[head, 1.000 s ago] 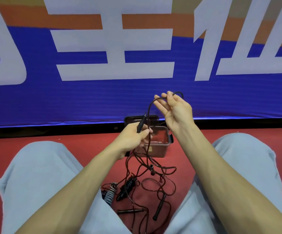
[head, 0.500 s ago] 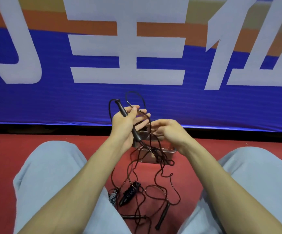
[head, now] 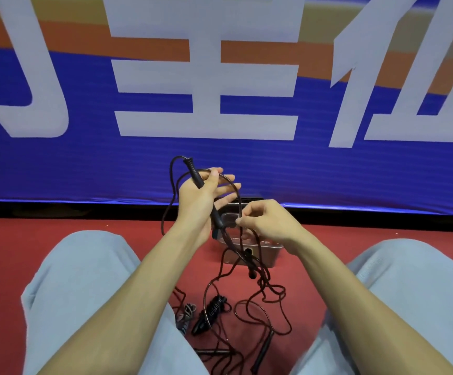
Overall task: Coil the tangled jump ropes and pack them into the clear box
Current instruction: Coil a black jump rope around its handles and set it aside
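Note:
My left hand (head: 202,194) holds a black jump-rope handle (head: 193,171) upright against its palm under the thumb, fingers spread, with a loop of thin dark cord (head: 170,201) draped round it. My right hand (head: 267,221) pinches the same cord just right of the handle's lower end. The cord hangs down into a tangled heap of ropes (head: 249,307) on the red floor between my knees. The clear box (head: 267,254) stands on the floor behind my hands, partly hidden by them.
More handles lie in the heap: a ribbed black one (head: 212,315), a grey one (head: 186,316), a slim black one (head: 263,350). A dark lid (head: 236,203) lies behind the box. A blue banner wall (head: 247,163) closes off the far side. My grey-trousered knees flank the heap.
My left hand lifted the handle from low to upright and kept it there. My right hand came down from its raised position and now pinches the cord beside the handle.

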